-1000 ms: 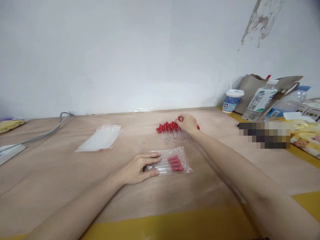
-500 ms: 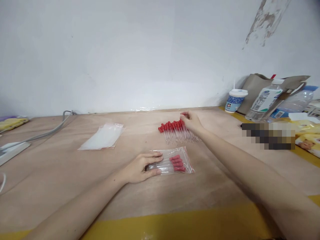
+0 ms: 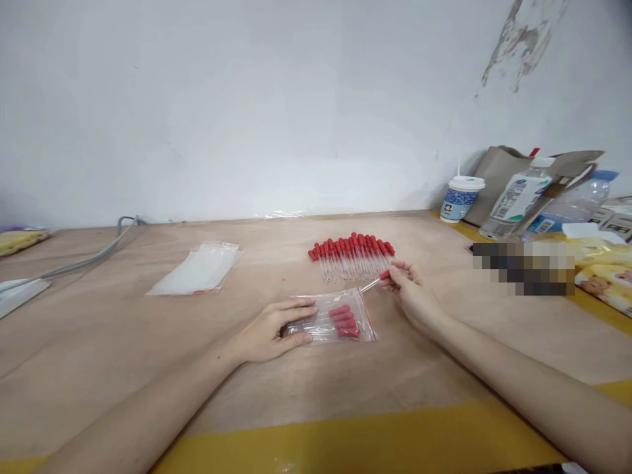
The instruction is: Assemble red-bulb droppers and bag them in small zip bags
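Observation:
A clear zip bag [image 3: 323, 317] lies flat with several red-bulbed droppers inside, their bulbs [image 3: 344, 321] toward its red-edged right end. My left hand [image 3: 276, 329] rests on the bag's left part, thumb and fingers spread and pressing it to the table. My right hand [image 3: 409, 289] pinches one dropper by its red bulb [image 3: 386, 274]. This dropper's clear tube [image 3: 370, 285] points left to the bag's upper right corner; whether its tip is inside I cannot tell. Behind, a row of loose droppers [image 3: 351, 253] lies with red bulbs toward the wall.
A stack of flat clear bags [image 3: 197, 268] lies at the left, near a grey cable [image 3: 93, 258] and a white box-like object [image 3: 22, 296]. At the right stand a blue paper cup [image 3: 460, 199], a plastic bottle [image 3: 518, 197] and a yellow packet [image 3: 605, 283].
My right hand has come from the dropper row toward the bag's right end, bringing one dropper with it. My left hand stays on the bag.

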Tool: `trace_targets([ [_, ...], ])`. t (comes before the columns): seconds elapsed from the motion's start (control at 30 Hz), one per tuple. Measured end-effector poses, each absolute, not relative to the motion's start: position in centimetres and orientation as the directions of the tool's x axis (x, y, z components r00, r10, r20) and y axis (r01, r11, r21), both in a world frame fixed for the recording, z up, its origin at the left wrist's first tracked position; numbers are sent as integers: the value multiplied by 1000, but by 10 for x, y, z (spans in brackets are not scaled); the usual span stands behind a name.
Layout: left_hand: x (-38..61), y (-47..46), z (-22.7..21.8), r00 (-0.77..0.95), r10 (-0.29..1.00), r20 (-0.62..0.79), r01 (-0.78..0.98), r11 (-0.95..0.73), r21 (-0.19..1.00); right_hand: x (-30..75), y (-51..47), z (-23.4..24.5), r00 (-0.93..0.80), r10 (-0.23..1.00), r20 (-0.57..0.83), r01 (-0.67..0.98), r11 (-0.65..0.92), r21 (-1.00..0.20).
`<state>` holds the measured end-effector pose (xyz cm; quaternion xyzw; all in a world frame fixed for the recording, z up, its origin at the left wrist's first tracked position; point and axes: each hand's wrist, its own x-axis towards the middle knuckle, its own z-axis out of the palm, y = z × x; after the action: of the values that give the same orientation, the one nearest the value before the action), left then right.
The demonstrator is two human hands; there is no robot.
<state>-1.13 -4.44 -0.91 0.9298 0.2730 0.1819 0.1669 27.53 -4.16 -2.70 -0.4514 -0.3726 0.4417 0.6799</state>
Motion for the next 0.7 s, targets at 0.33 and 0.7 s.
trace_targets([
  [0.33,-10,-47,-6,779,581,237,475,-792,382,274,-55,-29,-164,986,21,-193,-11,-981],
  [0.7,-10,-47,-5,770,586,252,474,-790,389,269,-37,-16,-180,979,-98,216,-58,-975],
])
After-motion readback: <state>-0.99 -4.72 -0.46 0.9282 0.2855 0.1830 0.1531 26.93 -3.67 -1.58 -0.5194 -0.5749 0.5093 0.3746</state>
